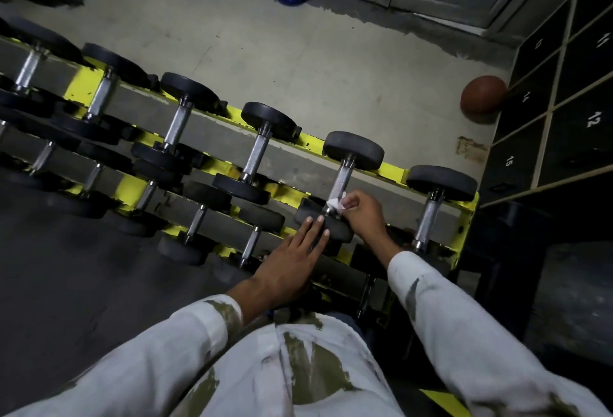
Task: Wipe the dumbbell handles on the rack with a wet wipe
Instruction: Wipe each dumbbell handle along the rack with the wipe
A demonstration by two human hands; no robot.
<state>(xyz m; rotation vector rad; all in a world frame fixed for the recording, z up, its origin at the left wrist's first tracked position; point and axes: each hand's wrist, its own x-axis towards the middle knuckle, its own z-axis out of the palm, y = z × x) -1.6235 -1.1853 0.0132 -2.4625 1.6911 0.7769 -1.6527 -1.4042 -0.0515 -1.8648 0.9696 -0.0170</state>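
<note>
Yellow-painted steel rack [396, 175], chipped at its edges, carries rows of dumbbells with round matte black rubber heads and knurled chrome handles. On the upper row, second from the right, one dumbbell [343, 178] has the left hand [292, 260] lying flat, fingers straight, on its near head. The right hand [363, 212] pinches a crumpled white wet wipe [335, 203] against the handle's lower end.

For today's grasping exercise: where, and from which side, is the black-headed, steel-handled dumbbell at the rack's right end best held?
Take the black-headed, steel-handled dumbbell by the middle of its knurled handle, from above. It lies across the yellow rack, handle bare and facing up; the wide round heads look too broad to hold.
</note>
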